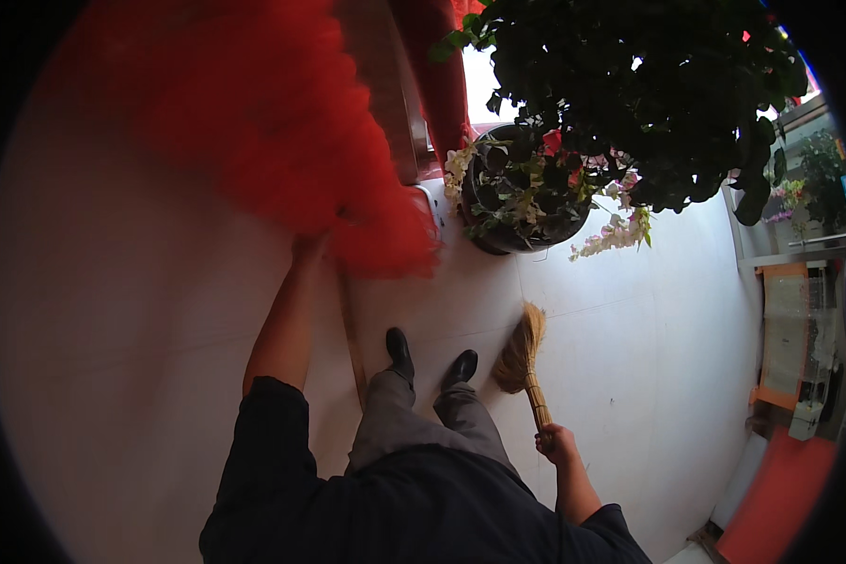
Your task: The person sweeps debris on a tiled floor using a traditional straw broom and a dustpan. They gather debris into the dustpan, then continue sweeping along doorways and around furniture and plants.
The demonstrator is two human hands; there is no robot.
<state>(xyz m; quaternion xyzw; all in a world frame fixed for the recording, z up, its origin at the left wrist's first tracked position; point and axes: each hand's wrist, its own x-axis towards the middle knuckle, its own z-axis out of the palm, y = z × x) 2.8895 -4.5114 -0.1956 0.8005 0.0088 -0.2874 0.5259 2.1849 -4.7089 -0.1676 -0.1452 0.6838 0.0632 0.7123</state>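
My right hand (558, 443) grips the short handle of a straw hand broom (524, 352). The broom's bristles fan out ahead of the hand, over the pale floor to the right of my shoes. My left hand (309, 247) reaches forward, closed on a red sheer fabric (303, 134), apparently a curtain. Folds of the fabric cover most of the fingers, and motion blurs it. The cloth spreads from the upper left to just in front of my feet.
A black pot (529, 236) with white and pink flowers stands ahead to the right, beneath dark foliage (627, 92). A brown strip (351, 331) crosses the floor left of my black shoes (460, 368). Furniture with an orange frame (782, 338) lines the right side.
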